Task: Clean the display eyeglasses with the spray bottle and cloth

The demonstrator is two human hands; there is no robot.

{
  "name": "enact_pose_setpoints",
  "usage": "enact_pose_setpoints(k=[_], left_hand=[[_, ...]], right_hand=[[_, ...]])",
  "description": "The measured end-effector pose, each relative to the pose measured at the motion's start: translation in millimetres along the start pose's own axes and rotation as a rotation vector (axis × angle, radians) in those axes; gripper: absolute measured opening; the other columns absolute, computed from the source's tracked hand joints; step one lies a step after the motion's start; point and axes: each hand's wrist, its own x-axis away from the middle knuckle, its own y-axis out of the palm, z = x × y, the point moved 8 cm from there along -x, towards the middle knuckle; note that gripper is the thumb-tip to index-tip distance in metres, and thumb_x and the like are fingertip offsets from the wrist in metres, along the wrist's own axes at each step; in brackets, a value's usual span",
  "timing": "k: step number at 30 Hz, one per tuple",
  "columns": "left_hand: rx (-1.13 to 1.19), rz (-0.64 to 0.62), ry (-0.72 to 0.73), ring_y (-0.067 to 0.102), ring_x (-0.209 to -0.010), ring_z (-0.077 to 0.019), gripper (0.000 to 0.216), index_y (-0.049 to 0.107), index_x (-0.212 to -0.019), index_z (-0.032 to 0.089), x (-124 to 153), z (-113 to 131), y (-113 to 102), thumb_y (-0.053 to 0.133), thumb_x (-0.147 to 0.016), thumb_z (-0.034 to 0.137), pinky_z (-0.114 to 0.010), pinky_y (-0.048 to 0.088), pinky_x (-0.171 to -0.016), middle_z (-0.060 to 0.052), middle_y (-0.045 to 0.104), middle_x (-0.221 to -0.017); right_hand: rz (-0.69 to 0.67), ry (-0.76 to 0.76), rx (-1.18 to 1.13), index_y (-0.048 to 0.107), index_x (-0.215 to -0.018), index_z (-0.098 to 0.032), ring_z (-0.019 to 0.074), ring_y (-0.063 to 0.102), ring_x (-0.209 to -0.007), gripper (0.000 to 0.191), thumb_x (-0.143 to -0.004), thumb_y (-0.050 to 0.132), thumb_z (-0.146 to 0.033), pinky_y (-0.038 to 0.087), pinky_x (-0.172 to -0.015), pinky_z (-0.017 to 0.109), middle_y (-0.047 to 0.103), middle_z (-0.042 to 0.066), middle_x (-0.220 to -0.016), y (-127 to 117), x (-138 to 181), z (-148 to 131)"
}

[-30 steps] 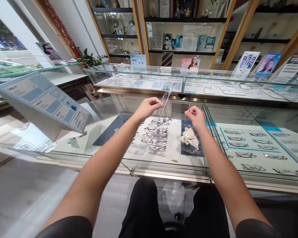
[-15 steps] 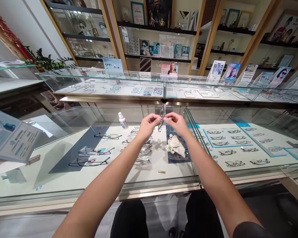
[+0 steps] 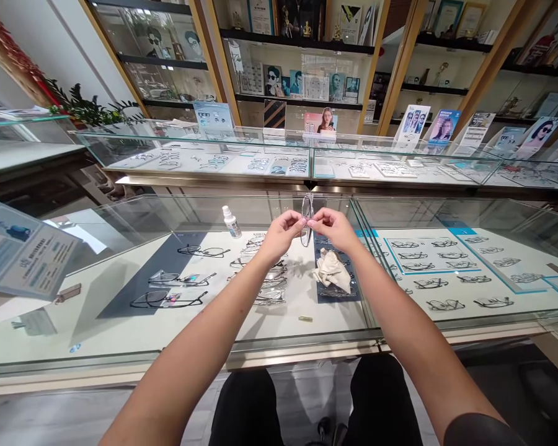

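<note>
Hands are meeting above the glass counter (image 3: 121, 347), both pinching one pair of glasses (image 3: 307, 218) held upright between them. Left hand (image 3: 281, 235) is gripping it from 9 o'clock, right hand (image 3: 335, 228) from 3 o'clock, fingertips closed on the frame. One crumpled cloth (image 3: 331, 277) is lying at 6 o'clock below them. One white bottle (image 3: 231, 222) is standing at 9 o'clock. Three dark-framed pairs are lying further out at 8 o'clock.
</note>
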Motion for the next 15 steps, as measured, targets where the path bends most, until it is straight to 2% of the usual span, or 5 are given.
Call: enact_pose_setpoints(k=[6,11,13,15], left_hand=[[0.044,-0.044,-0.056,0.062,-0.09,-0.0171,0.058,0.065,-0.093,0.022,3,-1,5,0.094,-0.075,0.067,-0.036,0.067,-0.082,-0.001,0.062,-0.096],[0.019,-0.052,-0.053,0.068,-0.103,-0.0217,0.057,0.062,-0.095,0.022,0,0,-1,0.092,-0.078,0.068,-0.039,0.066,-0.09,-0.004,0.069,-0.105],[-0.007,-0.043,-0.036,0.07,-0.106,-0.0233,0.056,0.062,-0.097,0.022,-3,1,-6,0.09,-0.08,0.068,-0.039,0.065,-0.089,-0.006,0.071,-0.107],[-0.083,-0.009,0.009,0.071,-0.103,-0.0237,0.053,0.063,-0.097,0.022,-6,4,-14,0.087,-0.083,0.067,-0.038,0.063,-0.086,-0.006,0.072,-0.104]], right_hand=[[-0.016,-0.002,-0.032,0.067,-0.079,-0.023,0.0147,0.053,-0.066,0.053,-0.071,0.093,-0.069,0.046,-0.066,0.031,0.061,-0.003,-0.069,0,1,-3],[-0.01,-0.016,-0.006,0.067,-0.079,-0.024,0.0148,0.054,-0.064,0.054,-0.073,0.091,-0.072,0.046,-0.065,0.031,0.063,-0.002,-0.069,-6,0,-6],[0.026,-0.021,0.025,0.067,-0.082,-0.024,0.0149,0.053,-0.059,0.052,-0.076,0.088,-0.072,0.046,-0.062,0.031,0.061,-0.004,-0.063,-14,1,-8],[0.108,-0.025,0.129,0.068,-0.087,-0.025,0.0156,0.052,-0.053,0.043,-0.086,0.08,-0.066,0.045,-0.06,0.031,0.059,-0.005,-0.056,-25,4,-11]])
